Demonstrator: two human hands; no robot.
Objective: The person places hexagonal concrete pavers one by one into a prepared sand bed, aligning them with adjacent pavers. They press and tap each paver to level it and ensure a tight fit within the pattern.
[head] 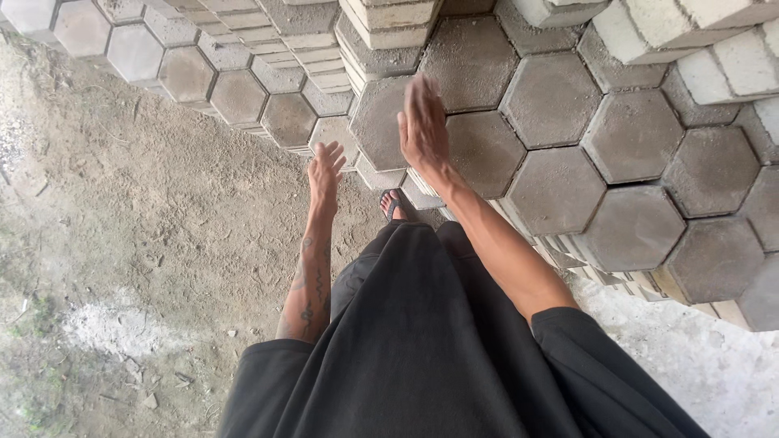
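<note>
My right hand (422,126) is stretched forward with flat, open fingers, hovering over or lightly touching a grey hexagonal paving block (381,122) on top of a stack. My left hand (324,172) reaches out lower down with its fingers spread, empty, near the edge of the stacked hexagonal blocks (333,134). Neither hand holds anything. A tattoo runs along my left forearm. My foot in a sandal (395,204) shows just below the blocks.
Rows of grey hexagonal pavers (633,227) fill the right and top of the view. Stacks of pale rectangular bricks (389,28) and white blocks (714,49) sit behind. Bare sandy ground (146,227) lies to the left, pale concrete (714,373) at lower right.
</note>
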